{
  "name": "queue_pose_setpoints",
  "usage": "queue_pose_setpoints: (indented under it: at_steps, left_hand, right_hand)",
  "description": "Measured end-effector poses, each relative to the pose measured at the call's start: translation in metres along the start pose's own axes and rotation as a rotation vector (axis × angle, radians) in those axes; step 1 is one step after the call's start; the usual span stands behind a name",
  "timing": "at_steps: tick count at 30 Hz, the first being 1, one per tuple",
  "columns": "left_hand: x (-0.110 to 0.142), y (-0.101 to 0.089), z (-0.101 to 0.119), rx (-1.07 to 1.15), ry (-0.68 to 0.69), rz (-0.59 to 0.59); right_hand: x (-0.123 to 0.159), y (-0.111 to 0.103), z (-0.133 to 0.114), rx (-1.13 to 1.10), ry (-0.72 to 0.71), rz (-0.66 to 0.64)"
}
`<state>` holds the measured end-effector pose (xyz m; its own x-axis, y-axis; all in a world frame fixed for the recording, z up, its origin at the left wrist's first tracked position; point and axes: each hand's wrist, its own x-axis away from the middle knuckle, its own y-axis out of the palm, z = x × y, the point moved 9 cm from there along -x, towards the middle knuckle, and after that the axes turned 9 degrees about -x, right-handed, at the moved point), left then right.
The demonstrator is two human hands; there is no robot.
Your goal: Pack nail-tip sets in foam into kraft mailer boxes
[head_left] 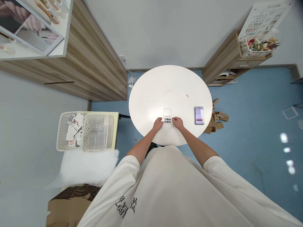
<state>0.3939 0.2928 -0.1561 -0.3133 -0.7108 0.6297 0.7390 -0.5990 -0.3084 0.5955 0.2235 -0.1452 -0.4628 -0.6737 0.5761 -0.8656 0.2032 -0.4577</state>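
Observation:
On the near part of a white round table (pixel 165 91) lies a small clear-and-white case (pixel 167 117). Its lid (pixel 168 112) is folded back, away from me. Rows of several small dark, shiny pieces (pixel 167 120) show inside, too tiny to name. My left hand (pixel 158 123) is closed with its fingertips at the case's left edge. At the opposite edge, my right hand (pixel 177 122) pinches in the same way, fingers curled. The exact contact of the fingertips is too small to see clearly.
A phone (pixel 199 115) with a blurred screen lies on the table's right side. Left of me, a basket of packets (pixel 62 132) and a basket of clear boxes (pixel 96 132) stand on a side table. Flattened cardboard (pixel 214 123) lies on the floor at right.

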Motion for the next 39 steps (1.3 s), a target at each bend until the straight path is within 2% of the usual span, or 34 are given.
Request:
queue_pose_setpoints:
  at_steps: [9, 12, 16, 22, 26, 30, 35, 39]
  left_hand:
    - [-0.045, -0.006, 0.031, 0.095, 0.028, 0.027]
    - [-0.050, -0.001, 0.037, 0.126, 0.017, -0.005]
    - [-0.050, 0.004, 0.034, 0.146, -0.036, -0.055]
    - [-0.052, -0.006, 0.035, 0.105, -0.005, -0.038]
    - [-0.048, -0.013, 0.044, 0.093, 0.074, -0.029]
    - [-0.034, -0.020, 0.040, 0.092, 0.086, 0.001]
    - [-0.015, -0.023, 0.029, 0.123, 0.073, -0.014]
    - [-0.005, -0.023, 0.029, 0.048, 0.091, -0.023]
  right_hand:
    - [-0.028, 0.003, -0.014, -0.354, 0.015, -0.035]
    - [-0.030, 0.007, -0.015, -0.435, 0.039, -0.057]
    - [-0.029, 0.009, -0.015, -0.494, 0.059, -0.086]
    - [-0.022, 0.005, -0.026, -0.458, 0.028, -0.140]
    - [-0.014, -0.001, -0.042, -0.468, -0.030, -0.143]
    - [-0.004, -0.002, -0.047, -0.451, -0.055, -0.152]
    - [0.008, 0.005, -0.035, -0.395, -0.044, -0.197]
    - [0.014, 0.010, -0.025, -0.323, -0.061, -0.205]
